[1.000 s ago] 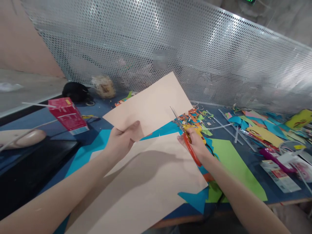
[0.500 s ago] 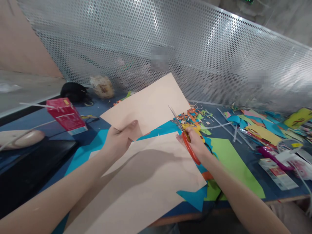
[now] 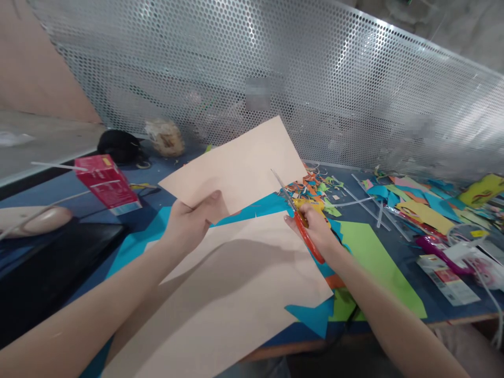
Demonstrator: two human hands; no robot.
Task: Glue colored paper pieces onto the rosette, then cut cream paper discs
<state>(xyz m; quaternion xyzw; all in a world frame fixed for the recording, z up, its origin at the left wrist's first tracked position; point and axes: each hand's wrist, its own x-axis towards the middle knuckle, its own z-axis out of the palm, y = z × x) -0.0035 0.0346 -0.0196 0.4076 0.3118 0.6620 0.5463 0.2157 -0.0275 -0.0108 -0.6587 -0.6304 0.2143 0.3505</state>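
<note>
pale piece (image 3: 236, 163) separate, no cut seen in it

the piece is held above the worktop (image 3: 401, 257), pinched between closed left fingers (image 3: 212, 198), separate from the larger sheet (image 3: 236, 294). what is left cannot be told. it looks flat and plain. orange-handled scissors (image 3: 306, 236) are gripped by curled right fingers (image 3: 313, 215).
</note>
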